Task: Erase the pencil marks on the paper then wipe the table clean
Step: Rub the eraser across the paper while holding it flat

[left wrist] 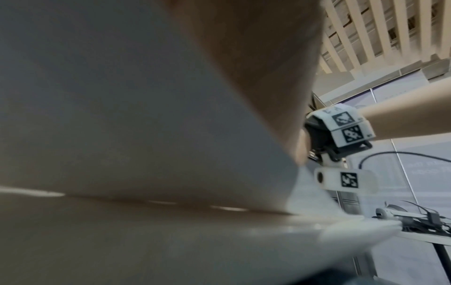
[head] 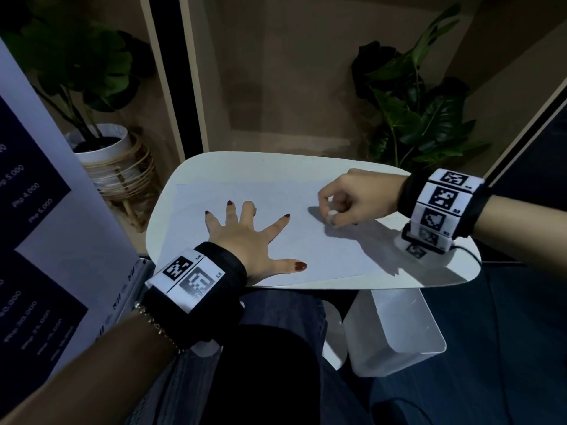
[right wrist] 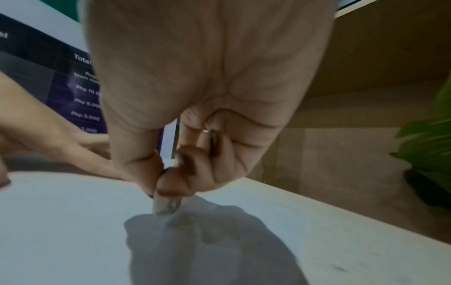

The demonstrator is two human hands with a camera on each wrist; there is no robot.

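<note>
A white sheet of paper [head: 322, 250] lies flat on the small white table [head: 270, 167]. My left hand [head: 248, 237] rests on the sheet's left half with fingers spread flat, pressing it down. My right hand [head: 346, 200] hovers low over the sheet's right part and pinches a small white eraser [head: 332, 215] between thumb and fingers. In the right wrist view the eraser [right wrist: 167, 205] pokes out below the fingertips, its tip on the paper [right wrist: 61, 221]. The left wrist view is mostly filled by my blurred palm [left wrist: 244, 67]. No pencil marks are clear in any view.
Two potted plants stand on the floor beyond the table, one at the left [head: 92, 87] and one at the right [head: 420, 105]. A printed banner [head: 36, 228] stands at the left. A white bin [head: 395, 326] sits below the table's right side. My lap is under the near edge.
</note>
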